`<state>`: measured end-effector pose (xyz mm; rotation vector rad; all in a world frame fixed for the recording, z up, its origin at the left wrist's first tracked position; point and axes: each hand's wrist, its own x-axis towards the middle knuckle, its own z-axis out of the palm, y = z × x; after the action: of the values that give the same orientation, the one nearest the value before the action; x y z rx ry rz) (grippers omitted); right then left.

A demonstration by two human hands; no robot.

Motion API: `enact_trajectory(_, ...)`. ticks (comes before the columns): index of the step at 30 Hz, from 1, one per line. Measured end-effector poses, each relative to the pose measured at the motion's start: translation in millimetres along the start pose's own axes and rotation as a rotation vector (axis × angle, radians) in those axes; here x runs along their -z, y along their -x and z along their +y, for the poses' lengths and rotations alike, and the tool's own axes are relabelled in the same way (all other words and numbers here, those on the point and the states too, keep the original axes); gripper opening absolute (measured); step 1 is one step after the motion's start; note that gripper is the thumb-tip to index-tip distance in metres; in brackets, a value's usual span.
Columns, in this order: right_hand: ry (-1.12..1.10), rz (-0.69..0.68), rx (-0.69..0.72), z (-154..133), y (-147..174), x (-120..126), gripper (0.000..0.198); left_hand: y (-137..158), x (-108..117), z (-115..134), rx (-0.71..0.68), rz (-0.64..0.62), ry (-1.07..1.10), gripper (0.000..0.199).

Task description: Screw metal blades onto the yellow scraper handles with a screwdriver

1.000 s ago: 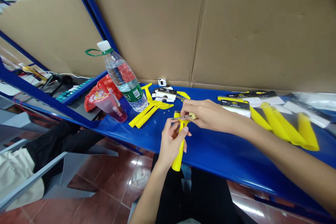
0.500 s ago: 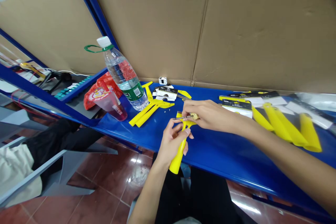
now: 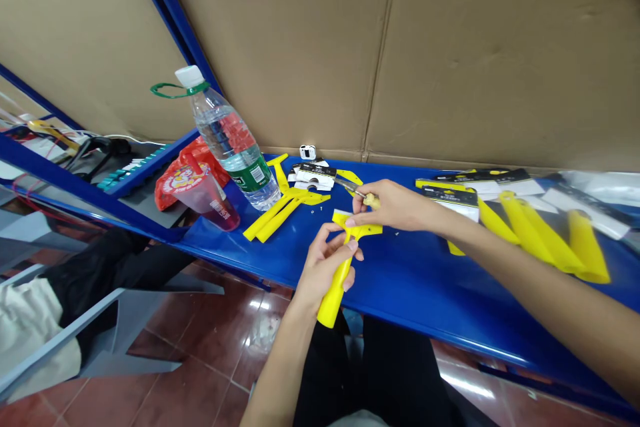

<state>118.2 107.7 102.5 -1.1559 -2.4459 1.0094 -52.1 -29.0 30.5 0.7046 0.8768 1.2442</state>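
My left hand is closed around the stem of a yellow T-shaped plastic scraper, its wide head up and its hollow end toward me. In my right hand is a screwdriver with a yellowish handle, its metal shaft pointing away to the left. My right thumb touches the scraper's head, where a pale strip shows along the edge. Left of my hands, yellow T-shaped pieces lie on the blue table. Tiny screw-like parts lie between them and my hands.
A large water bottle and a pink plastic cup stand at the left. Black-and-white packages and several yellow handles spread along the right. Cardboard rises behind the table. Beside me, a person's leg shows.
My right hand has raised the screwdriver off the scraper and turned its shaft away from me. More of the scraper's head shows. My left hand keeps its hold.
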Motion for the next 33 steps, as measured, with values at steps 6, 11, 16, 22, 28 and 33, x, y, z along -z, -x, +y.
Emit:
enact_trajectory(6, 0.035, -0.047, 0.071, 29, 4, 44, 0.045, -7, 8, 0, -0.072, 0.17, 0.196, 0.059)
enact_trajectory(11, 0.123, -0.413, 0.099, 58, 2, 51, 0.026, -4, 8, 1, -0.125, 0.267, 0.298, 0.057)
enact_trajectory(16, 0.185, -0.521, 0.085, 71, -6, 37, 0.018, -2, 8, 1, -0.146, 0.261, 0.325, 0.05)
enact_trajectory(22, 0.261, -0.487, 0.088, 71, -6, 33, 0.013, -4, 10, 0, -0.139, 0.241, 0.334, 0.048)
enact_trajectory(28, 0.35, -0.369, 0.11, 56, 1, 36, 0.016, -3, 9, 1, -0.146, 0.247, 0.331, 0.047)
enact_trajectory(33, 0.084, -0.164, 0.243, 30, 9, 46, 0.031, -4, 9, -1, -0.139, 0.275, 0.291, 0.053)
